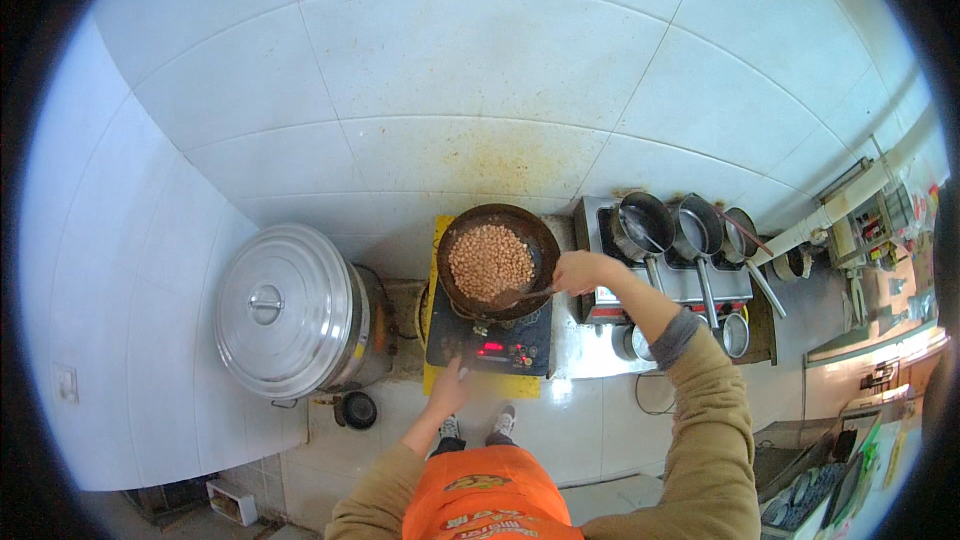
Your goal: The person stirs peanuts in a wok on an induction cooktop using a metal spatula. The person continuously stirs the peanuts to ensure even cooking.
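A dark wok (pixel 545 244) holding a heap of brown nuts or beans (pixel 489 259) sits on a black induction cooker (pixel 450 345) with red lit digits. My right hand (pixel 581 273) grips the handle of a spatula (pixel 510 298), whose blade rests among the nuts or beans at the wok's lower right. At the cooker's front edge is my left hand (pixel 451 388), near the control panel; whether it touches the cooker, and how its fingers are set, is unclear. A yellow board or mat (pixel 517 388) lies under the cooker.
A large lidded metal pot (pixel 300 300) stands at the left, with a small black pan (pixel 358 410) on the floor below it. Several long-handled saucepans (pixel 699 229) stand on a gas stove (pixel 592 236) at the right. The tiled wall (pixel 480 52) rises behind the wok.
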Demonstrator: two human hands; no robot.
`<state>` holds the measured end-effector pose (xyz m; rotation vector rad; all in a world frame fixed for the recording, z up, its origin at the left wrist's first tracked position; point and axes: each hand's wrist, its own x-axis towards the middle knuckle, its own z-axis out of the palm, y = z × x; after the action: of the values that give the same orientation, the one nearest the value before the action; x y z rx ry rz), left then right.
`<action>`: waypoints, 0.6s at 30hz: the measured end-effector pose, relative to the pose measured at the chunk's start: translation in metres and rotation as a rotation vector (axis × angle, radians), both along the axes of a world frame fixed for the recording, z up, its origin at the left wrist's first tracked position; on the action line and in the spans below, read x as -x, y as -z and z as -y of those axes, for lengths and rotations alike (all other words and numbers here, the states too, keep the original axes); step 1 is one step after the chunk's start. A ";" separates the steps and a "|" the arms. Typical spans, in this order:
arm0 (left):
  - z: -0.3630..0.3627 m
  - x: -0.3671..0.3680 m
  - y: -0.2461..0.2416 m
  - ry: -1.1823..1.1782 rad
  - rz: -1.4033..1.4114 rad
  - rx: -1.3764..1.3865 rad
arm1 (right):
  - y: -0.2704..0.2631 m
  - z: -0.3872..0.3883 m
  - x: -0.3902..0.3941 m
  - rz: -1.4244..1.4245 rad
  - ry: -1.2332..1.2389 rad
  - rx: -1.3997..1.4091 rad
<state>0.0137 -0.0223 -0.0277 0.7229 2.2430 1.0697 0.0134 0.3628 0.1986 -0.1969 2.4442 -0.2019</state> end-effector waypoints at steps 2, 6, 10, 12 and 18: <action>0.001 -0.001 0.000 0.008 -0.009 0.001 | 0.026 0.015 0.003 -0.094 0.179 0.116; 0.000 0.000 -0.003 0.006 0.006 -0.006 | 0.030 0.013 -0.004 -0.234 0.413 0.292; -0.001 0.002 -0.005 0.019 -0.014 -0.017 | -0.015 -0.012 -0.022 -0.115 0.612 0.166; -0.001 0.003 -0.005 0.022 -0.032 -0.002 | -0.036 -0.024 -0.031 -0.027 0.608 0.034; -0.001 0.000 -0.005 0.017 0.023 0.016 | -0.016 -0.007 -0.037 -0.210 0.556 -0.192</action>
<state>0.0132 -0.0217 -0.0226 0.7181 2.2201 1.0454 0.0500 0.3695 0.2144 0.5790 2.6553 -0.1908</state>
